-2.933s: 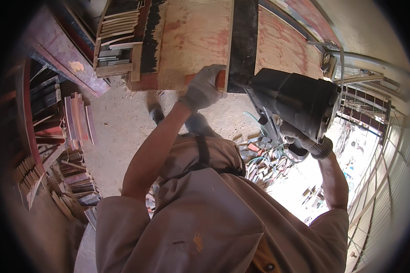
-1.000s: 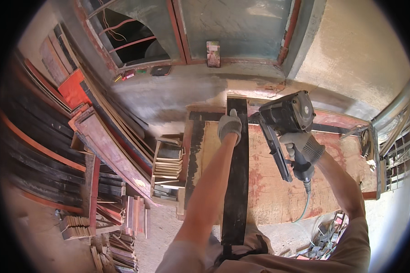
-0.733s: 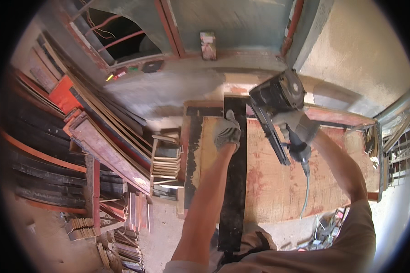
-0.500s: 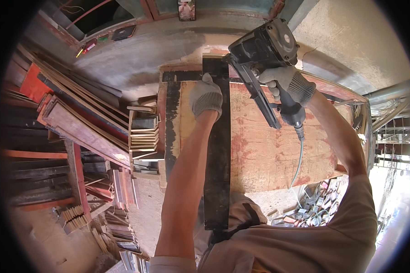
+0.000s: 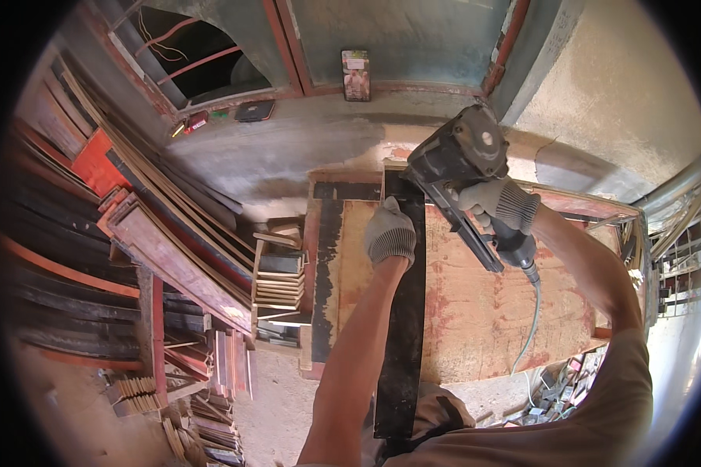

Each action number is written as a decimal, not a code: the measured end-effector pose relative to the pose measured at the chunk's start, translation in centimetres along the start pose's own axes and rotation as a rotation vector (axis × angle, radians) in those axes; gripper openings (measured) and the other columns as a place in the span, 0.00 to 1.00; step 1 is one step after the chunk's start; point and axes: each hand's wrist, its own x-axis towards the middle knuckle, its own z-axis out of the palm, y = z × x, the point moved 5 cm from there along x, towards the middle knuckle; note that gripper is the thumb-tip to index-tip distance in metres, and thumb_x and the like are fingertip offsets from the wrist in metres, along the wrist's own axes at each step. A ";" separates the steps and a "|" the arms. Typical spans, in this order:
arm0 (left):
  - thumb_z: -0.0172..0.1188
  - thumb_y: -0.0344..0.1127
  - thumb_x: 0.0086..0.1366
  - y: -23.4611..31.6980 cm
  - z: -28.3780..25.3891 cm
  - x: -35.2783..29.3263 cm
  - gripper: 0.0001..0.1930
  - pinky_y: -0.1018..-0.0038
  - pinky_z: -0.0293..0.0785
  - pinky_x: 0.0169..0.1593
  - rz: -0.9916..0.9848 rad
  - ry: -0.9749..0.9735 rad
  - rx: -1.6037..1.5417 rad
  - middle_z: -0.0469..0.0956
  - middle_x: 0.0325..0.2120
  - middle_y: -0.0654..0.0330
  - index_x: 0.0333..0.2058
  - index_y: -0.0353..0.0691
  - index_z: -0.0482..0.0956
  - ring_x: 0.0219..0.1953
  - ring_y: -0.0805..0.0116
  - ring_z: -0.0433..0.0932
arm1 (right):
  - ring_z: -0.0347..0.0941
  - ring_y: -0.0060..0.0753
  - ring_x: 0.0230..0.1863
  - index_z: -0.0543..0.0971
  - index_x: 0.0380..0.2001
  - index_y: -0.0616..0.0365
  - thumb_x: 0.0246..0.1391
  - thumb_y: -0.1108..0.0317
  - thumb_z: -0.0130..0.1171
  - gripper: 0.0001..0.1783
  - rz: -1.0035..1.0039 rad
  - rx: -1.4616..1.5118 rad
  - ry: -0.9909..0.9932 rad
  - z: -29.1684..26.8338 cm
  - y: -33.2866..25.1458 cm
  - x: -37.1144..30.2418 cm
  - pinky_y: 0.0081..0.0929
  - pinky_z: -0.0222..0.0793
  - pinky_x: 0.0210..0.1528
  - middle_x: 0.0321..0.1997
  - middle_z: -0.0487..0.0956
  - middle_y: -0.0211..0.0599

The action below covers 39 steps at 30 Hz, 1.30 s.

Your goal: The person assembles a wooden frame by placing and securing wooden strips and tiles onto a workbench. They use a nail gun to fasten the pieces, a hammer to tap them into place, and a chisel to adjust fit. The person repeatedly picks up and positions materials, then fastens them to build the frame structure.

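Observation:
A long black board runs from near my body across the workbench toward the wall. My left hand, in a grey knit glove, is closed on its left edge near the far end, thumb pointing forward. Gloved the same way, my right hand wraps round the handle of a black pneumatic nail gun. The gun's nose is at the right side of the board's far end; whether it touches the wood I cannot tell. An air hose hangs from the handle.
Left of the bench, a wooden rack holds short wood pieces. Long planks lean farther left. Several cut offcuts lie on the floor at right. A window ledge with small items lies beyond.
My view has tilted up, so the scene sits lower and farther right in the picture. Both hands keep their holds, and the nail gun stays at the board's far end.

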 end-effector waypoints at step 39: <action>0.35 0.58 0.81 -2.9 -0.4 -2.7 0.39 0.46 0.83 0.45 0.116 0.136 0.076 0.85 0.30 0.35 0.32 0.31 0.87 0.38 0.33 0.86 | 0.62 0.19 0.13 0.74 0.19 0.52 0.54 0.73 0.62 0.12 -0.061 -0.094 -0.066 1.1 3.4 -4.5 0.25 0.59 0.15 0.14 0.68 0.24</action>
